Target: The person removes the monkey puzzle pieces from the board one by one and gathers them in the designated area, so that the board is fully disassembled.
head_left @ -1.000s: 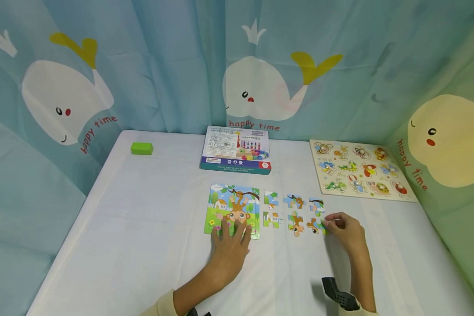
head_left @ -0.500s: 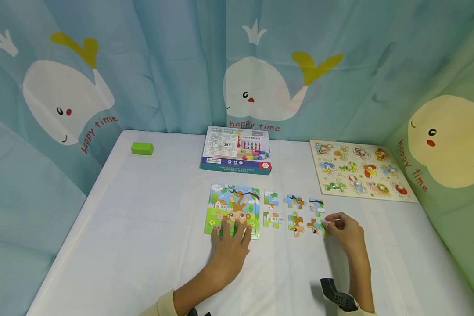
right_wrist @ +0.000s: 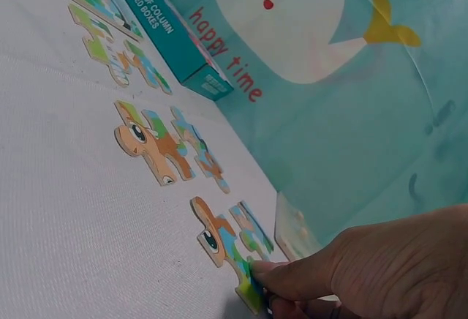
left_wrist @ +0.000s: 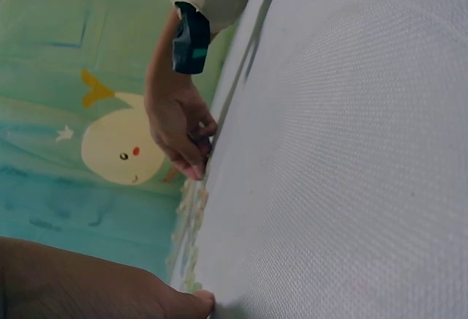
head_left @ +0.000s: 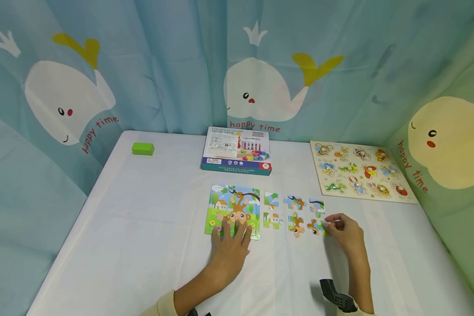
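In the head view my left hand (head_left: 228,256) rests with spread fingers on the lower edge of a monkey jigsaw puzzle (head_left: 237,199). At the right end of the loose pieces, my right hand (head_left: 345,235) pinches the edge of a puzzle piece (head_left: 314,225) showing a monkey's eye and ear. The right wrist view shows that puzzle piece (right_wrist: 228,247) lying on the cloth, with the thumb (right_wrist: 292,279) on its corner. Just behind it is a branch piece (head_left: 317,205). Other pieces, such as a monkey-face piece (head_left: 296,224) and a house piece (head_left: 271,220), lie in two rows.
Behind the puzzle stands a bead-set box (head_left: 236,151). An insect peg board (head_left: 359,171) lies at the back right, and a green block (head_left: 142,149) at the back left. The white-covered table (head_left: 142,219) is bordered by a printed curtain (head_left: 174,66).
My right wrist has edged slightly left while the fingers stay at the same piece. The left hand and the pieces have not visibly moved.
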`<control>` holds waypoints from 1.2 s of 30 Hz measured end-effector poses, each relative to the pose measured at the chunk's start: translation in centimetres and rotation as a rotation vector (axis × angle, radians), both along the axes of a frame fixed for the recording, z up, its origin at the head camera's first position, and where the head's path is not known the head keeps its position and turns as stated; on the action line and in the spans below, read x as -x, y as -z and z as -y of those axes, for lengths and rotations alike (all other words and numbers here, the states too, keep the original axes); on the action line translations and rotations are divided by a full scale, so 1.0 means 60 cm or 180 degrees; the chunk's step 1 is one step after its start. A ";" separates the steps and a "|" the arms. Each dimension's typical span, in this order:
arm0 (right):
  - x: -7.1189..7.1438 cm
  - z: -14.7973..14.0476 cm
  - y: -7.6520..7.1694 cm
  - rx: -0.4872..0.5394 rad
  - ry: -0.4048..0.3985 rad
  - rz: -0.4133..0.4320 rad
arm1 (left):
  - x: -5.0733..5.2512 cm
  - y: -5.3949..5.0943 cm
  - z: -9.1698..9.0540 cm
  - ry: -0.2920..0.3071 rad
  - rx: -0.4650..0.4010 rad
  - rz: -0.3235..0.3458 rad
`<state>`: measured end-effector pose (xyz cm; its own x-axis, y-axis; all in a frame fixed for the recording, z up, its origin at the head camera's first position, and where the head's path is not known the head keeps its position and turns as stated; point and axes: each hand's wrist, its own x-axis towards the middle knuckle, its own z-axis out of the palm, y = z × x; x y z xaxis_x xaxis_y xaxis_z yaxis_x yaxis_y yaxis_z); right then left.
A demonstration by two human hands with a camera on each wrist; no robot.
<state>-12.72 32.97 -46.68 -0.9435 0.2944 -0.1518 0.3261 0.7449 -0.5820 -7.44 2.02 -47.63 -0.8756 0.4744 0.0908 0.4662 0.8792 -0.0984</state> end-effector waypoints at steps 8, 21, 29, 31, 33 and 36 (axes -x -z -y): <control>0.001 0.000 0.000 -0.0006 0.0004 -0.0033 | -0.001 0.000 -0.001 -0.0082 0.0120 -0.0086; 0.056 0.086 -0.039 0.0085 -0.0904 -0.0770 | 0.002 0.003 -0.009 0.0044 0.0049 -0.0222; 0.130 0.219 -0.047 0.0648 -0.2629 -0.0519 | 0.006 0.011 -0.013 0.0026 0.0025 -0.0417; 0.144 0.247 -0.040 0.0799 -0.2980 -0.0331 | 0.006 0.011 -0.014 0.0023 0.0075 -0.0439; 0.155 0.271 -0.034 0.0889 -0.3309 -0.0146 | 0.006 0.011 -0.014 0.0028 0.0123 -0.0459; 0.167 0.299 -0.029 0.0925 -0.3699 0.0079 | 0.005 0.012 -0.014 0.0043 0.0169 -0.0519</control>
<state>-22.73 15.05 -44.92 -0.6184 -0.7803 -0.0934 -0.4412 0.4430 -0.7804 -7.74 2.88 -48.34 -0.8447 0.4941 0.2057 0.4521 0.8645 -0.2197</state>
